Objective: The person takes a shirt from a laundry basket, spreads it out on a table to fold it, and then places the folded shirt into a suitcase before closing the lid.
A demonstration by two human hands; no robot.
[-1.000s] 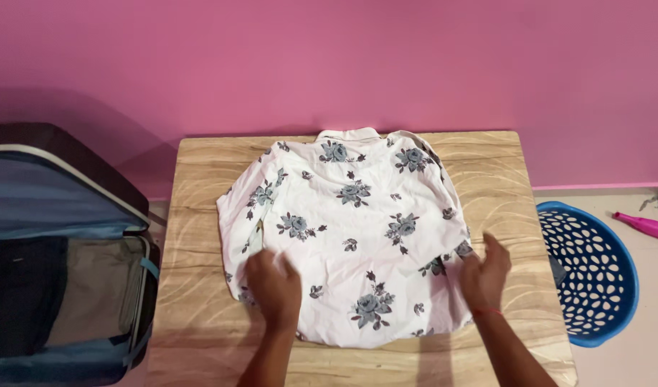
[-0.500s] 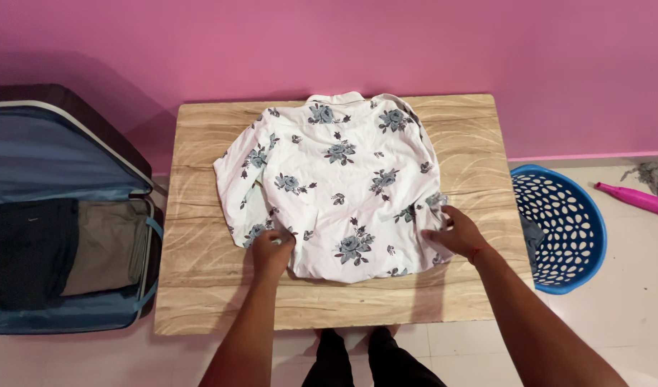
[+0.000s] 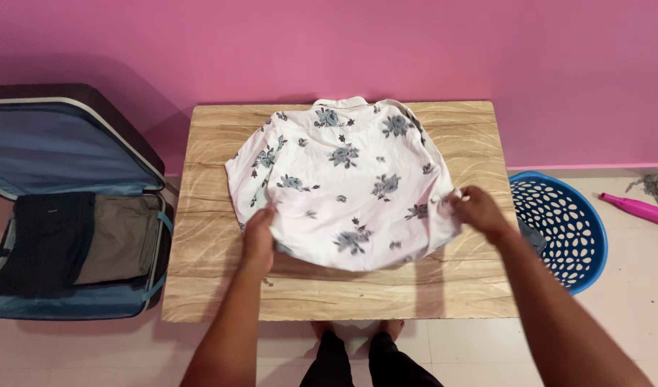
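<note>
From the head camera, looking down, a white short-sleeved shirt printed with grey-blue flowers (image 3: 347,183) lies spread on a small rectangular table with a pale wood-grain top (image 3: 214,287), its collar toward the far edge, next to the pink wall (image 3: 329,43). The left hand (image 3: 259,236) is closed on the near-left part of the hem, fingers curled over the cloth. The right hand (image 3: 476,209) pinches the near-right edge between thumb and fingertips, and the fabric there stands a little off the tabletop, sagging in a shallow curve between the two hands.

The shirt looks thin, light and limp: it wrinkles freely and has no stiffness of its own, so it will droop wherever it is unsupported. The hem corners and side seams, where both hands are, seem the surest places to hold it; the smooth weave may slide on the tabletop.

To the left on the floor stands an open blue soft-sided suitcase (image 3: 63,150) with folded dark and grey-brown garments (image 3: 78,240) inside. To the right sits a round blue perforated plastic basket (image 3: 562,229), and farther right a pink plastic handle (image 3: 641,209) lies on the pale tiles.
</note>
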